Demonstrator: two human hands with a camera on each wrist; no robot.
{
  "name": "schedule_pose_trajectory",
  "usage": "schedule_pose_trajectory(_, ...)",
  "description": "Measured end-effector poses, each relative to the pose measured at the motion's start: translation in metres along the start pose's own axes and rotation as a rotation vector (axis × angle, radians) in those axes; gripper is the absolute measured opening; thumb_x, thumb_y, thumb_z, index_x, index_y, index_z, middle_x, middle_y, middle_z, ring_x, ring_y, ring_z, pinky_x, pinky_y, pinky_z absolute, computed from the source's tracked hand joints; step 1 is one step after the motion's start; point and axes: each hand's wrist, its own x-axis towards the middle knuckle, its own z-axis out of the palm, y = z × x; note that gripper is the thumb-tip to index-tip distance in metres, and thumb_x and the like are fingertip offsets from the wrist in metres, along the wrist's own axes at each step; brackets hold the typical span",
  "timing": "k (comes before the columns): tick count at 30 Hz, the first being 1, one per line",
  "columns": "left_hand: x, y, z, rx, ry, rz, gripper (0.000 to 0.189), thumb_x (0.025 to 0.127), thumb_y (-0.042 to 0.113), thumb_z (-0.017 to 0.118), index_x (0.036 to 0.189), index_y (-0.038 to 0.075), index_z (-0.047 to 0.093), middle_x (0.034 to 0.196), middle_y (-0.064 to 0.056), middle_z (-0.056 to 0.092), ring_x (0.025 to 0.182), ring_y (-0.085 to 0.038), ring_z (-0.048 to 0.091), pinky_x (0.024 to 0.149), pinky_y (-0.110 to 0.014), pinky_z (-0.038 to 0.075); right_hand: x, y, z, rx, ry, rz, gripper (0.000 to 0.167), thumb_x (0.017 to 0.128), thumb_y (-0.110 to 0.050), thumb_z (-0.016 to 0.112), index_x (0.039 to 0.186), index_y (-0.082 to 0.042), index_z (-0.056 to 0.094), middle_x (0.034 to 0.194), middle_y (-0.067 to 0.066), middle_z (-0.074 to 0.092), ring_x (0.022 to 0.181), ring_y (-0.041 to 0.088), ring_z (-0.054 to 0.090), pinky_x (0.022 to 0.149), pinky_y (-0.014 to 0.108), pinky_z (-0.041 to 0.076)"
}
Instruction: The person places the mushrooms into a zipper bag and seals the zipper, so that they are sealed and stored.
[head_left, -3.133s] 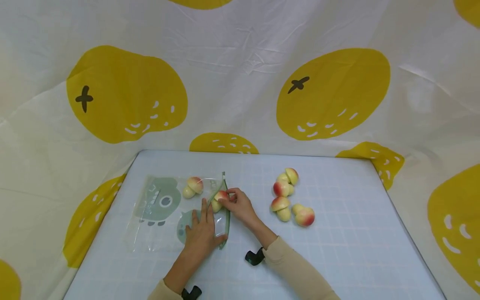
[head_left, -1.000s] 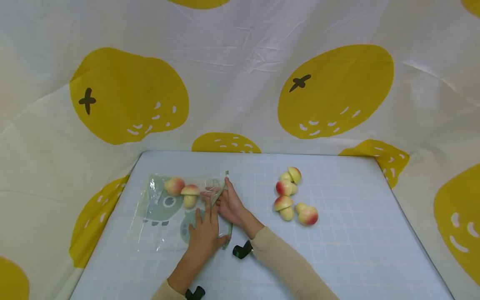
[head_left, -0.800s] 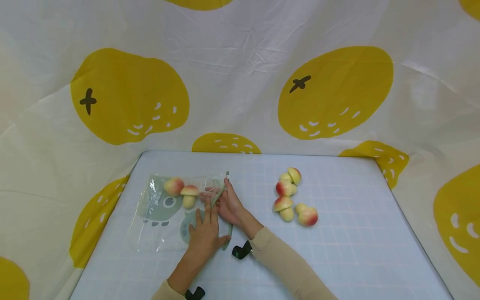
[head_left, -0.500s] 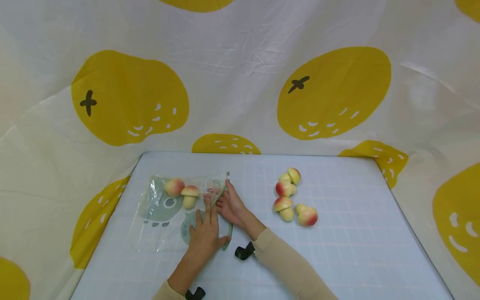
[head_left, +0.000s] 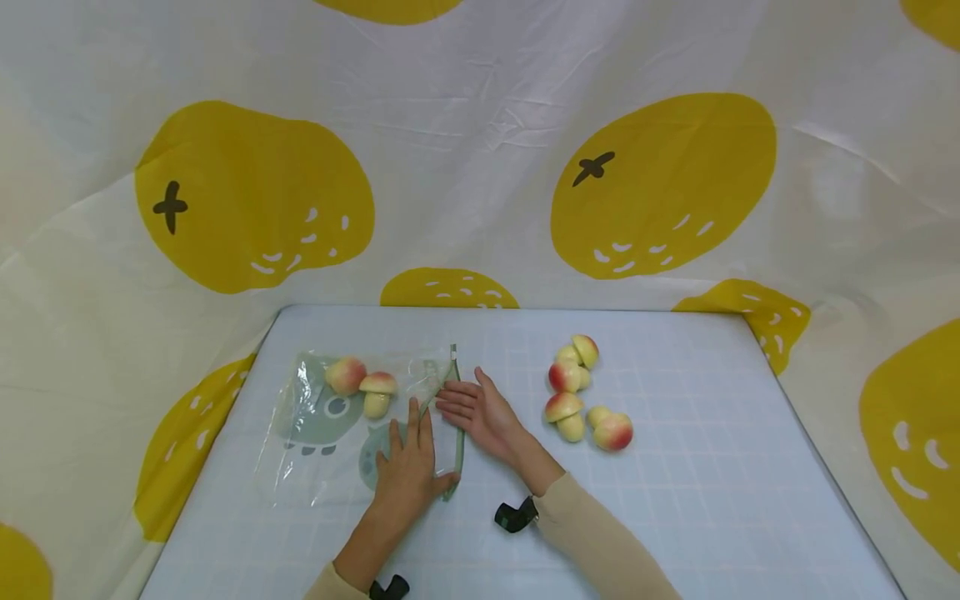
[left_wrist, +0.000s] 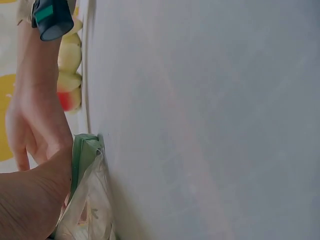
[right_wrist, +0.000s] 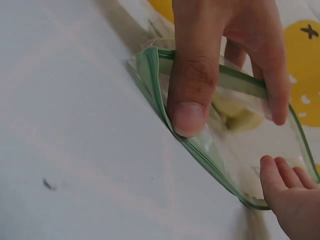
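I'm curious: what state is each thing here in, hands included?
Clear bag: lying down, mouth gaping
Two bagged mushrooms: inside, lying close together
Four loose mushrooms: outside the bag, lying on the table
Left hand: fingers spread, resting on the bag
Right hand: open, holding nothing, at the bag's mouth

Behind the pale blue worktop (head_left: pixel 720 500) with faint lines, at twelve o'clock, a big creased white cloth (head_left: pixel 461 200). On it, fat yellow fruit shapes (head_left: pixel 255 196) at eleven and one o'clock. Soft light.

Left hand (head_left: pixel 403 477) spread, palm down, right hand (head_left: pixel 489 419) outstretched, palm showing
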Motion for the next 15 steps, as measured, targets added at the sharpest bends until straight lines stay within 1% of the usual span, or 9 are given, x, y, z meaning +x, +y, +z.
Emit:
schedule_pose_trajectory(4, 0.000, 0.000, 0.000, -0.008, -0.013, -0.007, 0.117, 0.070, 0.052, 0.088, 0.154, -0.004, 0.028, 0.165, -0.020, 0.011, 0.138, -0.057, 0.027, 0.087, -0.077, 0.038, -0.010, -0.007, -0.005, -0.011, -0.005, -0.023, 0.072, 0.109, -0.047, 0.031, 0.148, 0.014, 0.031, 0.149, 0.032, 0.039, 0.140, 0.044, 0.036, 0.113, 0.046, 0.032)
schedule_pose_trajectory(8, 0.000, 0.000, -0.001, -0.014, -0.020, -0.015, 0.118, 0.070, 0.052, 0.088, 0.154, -0.003, 0.027, 0.165, -0.020, 0.011, 0.138, -0.057, 0.027, 0.088, -0.077, 0.038, -0.018, -0.012, -0.009, -0.058, -0.004, -0.036, 0.067, 0.110, -0.041, 0.032, 0.147, 0.014, 0.032, 0.149, 0.034, 0.038, 0.139, 0.045, 0.037, 0.112, 0.044, 0.034)
schedule_pose_trajectory(11, 0.000, 0.000, -0.001, -0.013, -0.019, -0.014, 0.119, 0.070, 0.052, 0.088, 0.154, -0.004, 0.026, 0.165, -0.020, 0.012, 0.138, -0.057, 0.028, 0.088, -0.077, 0.038, -0.023, -0.015, -0.011, -0.112, 0.001, -0.051, 0.063, 0.110, -0.037, 0.031, 0.146, 0.015, 0.033, 0.148, 0.035, 0.037, 0.137, 0.045, 0.039, 0.111, 0.044, 0.036)
schedule_pose_trajectory(12, 0.000, 0.000, -0.001, -0.013, -0.018, -0.014, 0.119, 0.070, 0.052, 0.088, 0.154, -0.004, 0.026, 0.165, -0.020, 0.012, 0.138, -0.057, 0.028, 0.088, -0.077, 0.038, -0.025, -0.017, -0.011, -0.123, 0.012, -0.056, 0.062, 0.110, -0.036, 0.032, 0.146, 0.015, 0.034, 0.148, 0.035, 0.039, 0.137, 0.045, 0.040, 0.110, 0.044, 0.036)
schedule_pose_trajectory(15, 0.000, 0.000, -0.002, -0.022, -0.018, -0.014, 0.120, 0.070, 0.052, 0.088, 0.155, -0.004, 0.025, 0.165, -0.020, 0.012, 0.138, -0.057, 0.028, 0.088, -0.078, 0.038, -0.032, -0.020, -0.012, -0.205, 0.039, -0.087, 0.060, 0.110, -0.032, 0.035, 0.145, 0.016, 0.034, 0.146, 0.035, 0.041, 0.134, 0.046, 0.042, 0.108, 0.043, 0.039)
